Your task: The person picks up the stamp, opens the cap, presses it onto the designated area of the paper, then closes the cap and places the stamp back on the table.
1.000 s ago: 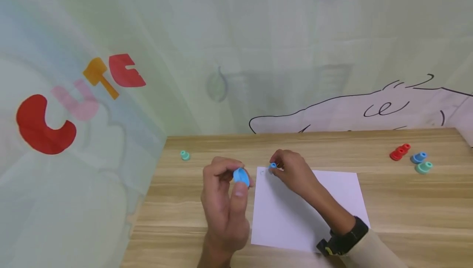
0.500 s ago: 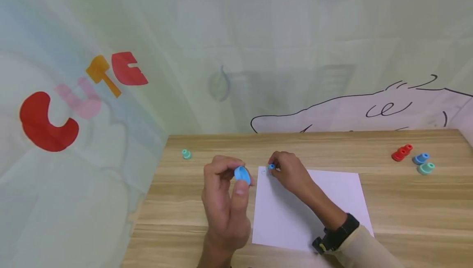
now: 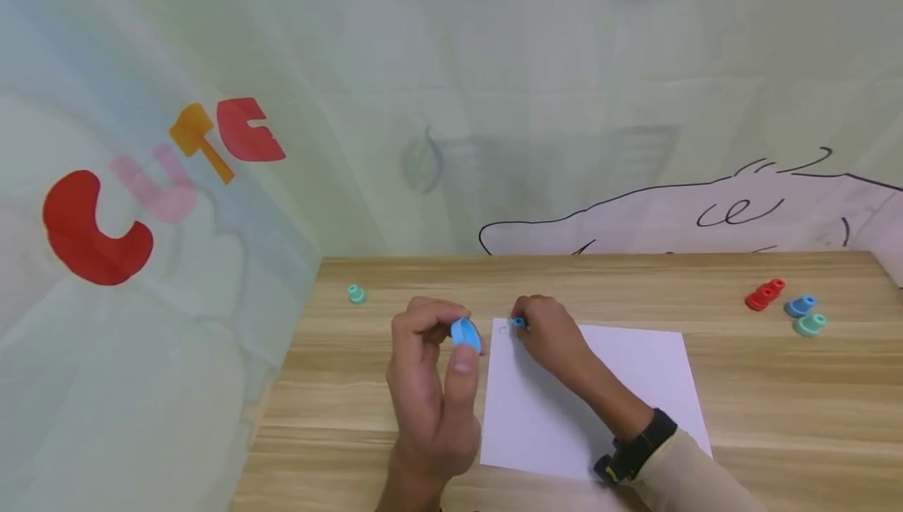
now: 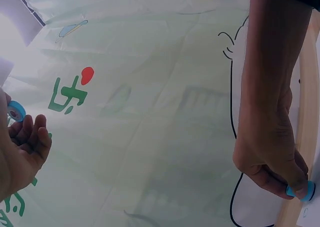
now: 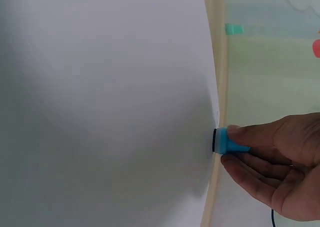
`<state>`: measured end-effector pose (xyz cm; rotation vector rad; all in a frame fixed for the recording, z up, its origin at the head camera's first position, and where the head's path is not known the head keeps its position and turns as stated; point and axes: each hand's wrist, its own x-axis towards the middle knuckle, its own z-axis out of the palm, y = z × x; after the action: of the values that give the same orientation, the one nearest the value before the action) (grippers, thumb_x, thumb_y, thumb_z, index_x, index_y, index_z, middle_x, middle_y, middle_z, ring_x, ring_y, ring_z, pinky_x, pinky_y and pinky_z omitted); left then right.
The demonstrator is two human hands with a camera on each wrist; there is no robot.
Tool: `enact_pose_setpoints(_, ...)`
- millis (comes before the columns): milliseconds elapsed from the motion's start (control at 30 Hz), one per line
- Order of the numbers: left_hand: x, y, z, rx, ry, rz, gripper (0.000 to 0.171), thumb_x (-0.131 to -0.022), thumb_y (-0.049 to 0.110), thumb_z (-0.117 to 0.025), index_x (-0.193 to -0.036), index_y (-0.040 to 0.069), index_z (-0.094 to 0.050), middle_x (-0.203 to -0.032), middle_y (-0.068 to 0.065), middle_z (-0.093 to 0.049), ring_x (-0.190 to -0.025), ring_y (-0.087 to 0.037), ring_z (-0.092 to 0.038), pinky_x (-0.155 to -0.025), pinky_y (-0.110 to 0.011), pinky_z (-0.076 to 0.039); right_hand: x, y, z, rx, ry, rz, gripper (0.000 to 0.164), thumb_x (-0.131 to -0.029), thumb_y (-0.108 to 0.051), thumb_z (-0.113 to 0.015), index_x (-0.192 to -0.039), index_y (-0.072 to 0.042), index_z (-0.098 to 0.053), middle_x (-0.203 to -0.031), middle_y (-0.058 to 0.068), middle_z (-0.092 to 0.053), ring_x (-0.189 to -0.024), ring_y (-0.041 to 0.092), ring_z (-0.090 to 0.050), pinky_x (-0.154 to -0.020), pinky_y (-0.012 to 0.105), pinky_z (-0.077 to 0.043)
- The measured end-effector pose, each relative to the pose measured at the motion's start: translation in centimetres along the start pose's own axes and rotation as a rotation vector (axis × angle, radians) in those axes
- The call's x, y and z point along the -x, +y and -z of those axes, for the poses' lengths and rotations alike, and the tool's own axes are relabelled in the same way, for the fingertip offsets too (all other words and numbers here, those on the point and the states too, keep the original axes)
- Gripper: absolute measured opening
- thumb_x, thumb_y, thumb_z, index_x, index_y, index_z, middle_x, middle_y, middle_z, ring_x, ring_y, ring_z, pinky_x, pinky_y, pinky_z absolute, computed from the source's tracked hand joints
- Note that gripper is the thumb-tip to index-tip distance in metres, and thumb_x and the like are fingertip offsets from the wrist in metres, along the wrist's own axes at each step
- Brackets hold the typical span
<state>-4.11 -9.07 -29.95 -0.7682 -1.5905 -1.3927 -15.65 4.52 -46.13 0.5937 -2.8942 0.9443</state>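
Backdrop cloth (image 3: 395, 49) carries the word "CUTE" (image 3: 189, 132) in big capitals at left: C and E red, U pink, T orange. Left wrist view has a green character (image 4: 75, 94) with a red blob (image 4: 87, 76) on the cloth, plus partly hidden green strokes (image 4: 21, 204) lower left, reading unclear. Tiny mark (image 3: 503, 330) on white paper (image 3: 529, 433), too small to read.

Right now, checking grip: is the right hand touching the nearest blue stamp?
Touching: the right wrist view shows the right hand pinching the blue stamp.

left hand (image 3: 432, 396) raised, right hand (image 3: 553, 338) pinching
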Motion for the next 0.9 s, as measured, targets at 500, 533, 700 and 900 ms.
enact_pose_setpoints(500,-0.05,-0.21,-0.16,-0.023,-0.018,-0.026,0.018,-0.090,0.001,-0.042,-0.099,-0.014,-0.044,-0.083,-0.012,-0.047,-0.074,-0.018,-0.049,-0.064,-0.030,-0.045,-0.75,-0.50,0.35,0.015,-0.054,0.026,0.013,-0.076,0.007,-0.067,-0.079,-0.005,-0.069,-0.073,-0.001,-0.060,-0.063,0.013,-0.049,-0.049,0.021,-0.043)
enact_pose_setpoints(533,-0.07,-0.19,-0.17,-0.024,-0.019,-0.028,0.018,-0.090,0.001,-0.042,-0.099,-0.014,-0.044,-0.083,-0.012,-0.047,-0.074,-0.018,-0.049,-0.064,-0.030,-0.046,-0.75,-0.51,0.43,0.018,-0.054,0.027,0.011,-0.076,0.006,-0.068,-0.080,-0.005,-0.070,-0.075,-0.001,-0.061,-0.065,0.012,-0.051,-0.051,0.021,-0.044)
enact_pose_setpoints(700,-0.18,-0.05,-0.22,-0.035,-0.015,-0.034,0.019,-0.090,0.002,-0.042,-0.100,-0.014,-0.044,-0.084,-0.013,-0.047,-0.075,-0.018,-0.049,-0.065,-0.030,-0.046,-0.62,-0.67,0.57,0.031,-0.051,-0.007,0.011,-0.077,0.002,-0.070,-0.086,-0.003,-0.071,-0.087,0.003,-0.066,-0.073,0.012,-0.055,-0.060,0.023,-0.049)
enact_pose_setpoints(900,-0.03,-0.11,-0.06,-0.058,-0.009,-0.042,0.019,-0.090,0.002,-0.042,-0.099,-0.014,-0.044,-0.085,-0.013,-0.046,-0.075,-0.018,-0.049,-0.064,-0.029,-0.046,-0.58,-0.95,0.35,0.048,-0.069,-0.023,0.010,-0.078,0.002,-0.067,-0.087,-0.002,-0.071,-0.091,0.007,-0.067,-0.074,0.013,-0.054,-0.060,0.024,-0.049)
